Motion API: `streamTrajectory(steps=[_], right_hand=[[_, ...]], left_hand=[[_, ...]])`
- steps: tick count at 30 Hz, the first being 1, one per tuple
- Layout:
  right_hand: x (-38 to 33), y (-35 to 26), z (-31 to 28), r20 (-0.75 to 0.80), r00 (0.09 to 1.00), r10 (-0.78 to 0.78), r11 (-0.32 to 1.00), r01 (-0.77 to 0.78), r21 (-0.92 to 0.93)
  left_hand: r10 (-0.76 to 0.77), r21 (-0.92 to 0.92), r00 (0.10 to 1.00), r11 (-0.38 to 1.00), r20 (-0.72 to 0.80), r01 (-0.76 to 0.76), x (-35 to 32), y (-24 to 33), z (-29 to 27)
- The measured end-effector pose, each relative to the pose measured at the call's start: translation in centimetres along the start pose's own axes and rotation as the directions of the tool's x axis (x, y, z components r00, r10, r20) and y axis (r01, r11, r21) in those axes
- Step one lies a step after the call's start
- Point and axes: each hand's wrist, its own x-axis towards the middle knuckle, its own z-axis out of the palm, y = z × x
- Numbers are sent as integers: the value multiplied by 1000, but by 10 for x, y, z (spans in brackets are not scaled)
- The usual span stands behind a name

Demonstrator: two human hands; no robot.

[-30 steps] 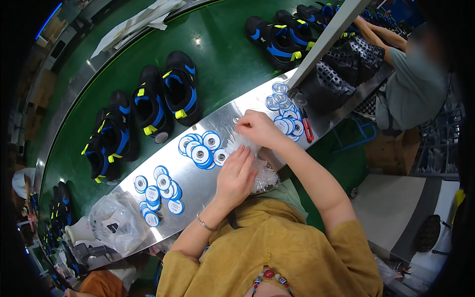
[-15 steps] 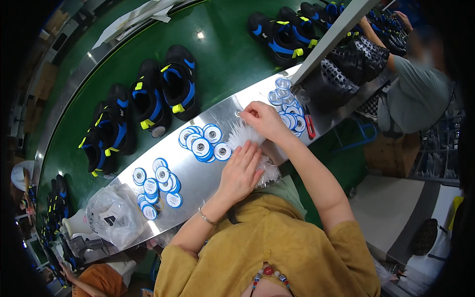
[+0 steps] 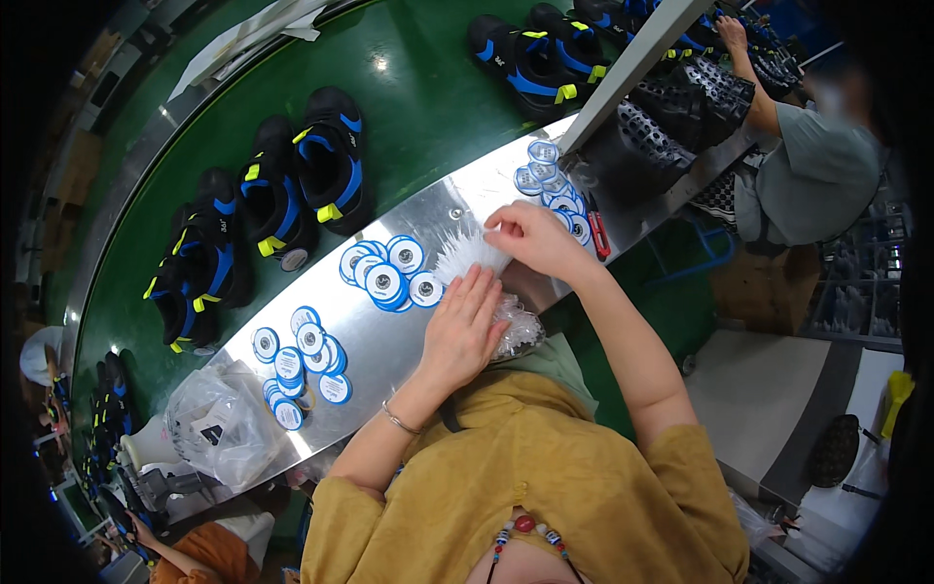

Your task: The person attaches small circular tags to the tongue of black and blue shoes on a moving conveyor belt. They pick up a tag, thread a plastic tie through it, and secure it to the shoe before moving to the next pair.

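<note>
A bundle of thin white plastic strands [image 3: 465, 255], like tag fasteners, lies fanned out on the metal ledge. My left hand [image 3: 461, 326] rests flat on its near part, fingers stretched out. Beside the bundle's right edge, my right hand [image 3: 537, 243] has its fingers curled in a pinch; whatever they hold, if anything, is too small to make out. Clear crinkled plastic [image 3: 519, 329] shows under and right of my left hand. Round blue-rimmed tags [image 3: 386, 282] are piled just left of the bundle.
More round tags [image 3: 309, 339] lie farther left, near a clear plastic bag [image 3: 222, 428]. At right are further tags [image 3: 542, 173] and a red-handled tool [image 3: 597, 234]. Black-and-blue shoes [image 3: 331, 161] stand on the green surface [image 3: 409, 127] beyond the ledge. A co-worker [image 3: 817, 175] sits at right by dark shoes.
My right hand has drawn a little to the right, away from the strands. My left hand stays on the bundle. The whole view has shifted slightly.
</note>
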Motion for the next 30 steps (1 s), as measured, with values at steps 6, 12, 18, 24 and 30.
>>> streamTrajectory(steps=[6, 12, 18, 24, 30], right_hand=[[-4, 4, 7, 5, 998, -70, 997, 70, -25], [12, -11, 15, -274, 938, -212, 977, 212, -29], [32, -19, 9, -476, 841, -258, 959, 283, -19], [38, -16, 31, -292, 888, -355, 935, 327, -139], [62, -16, 1, -548, 810, -210, 954, 291, 65]], left_hand=[[19, 4, 1000, 1000, -9, -19, 2, 0, 1], [20, 30, 1000, 999, -13, -19, 1, 0, 1], [5, 41, 1000, 999, -31, -4, -1, -3, 4], [8, 57, 1000, 998, -21, -6, -2, -1, 5], [23, 40, 1000, 999, -3, -23, 0, -2, 5]])
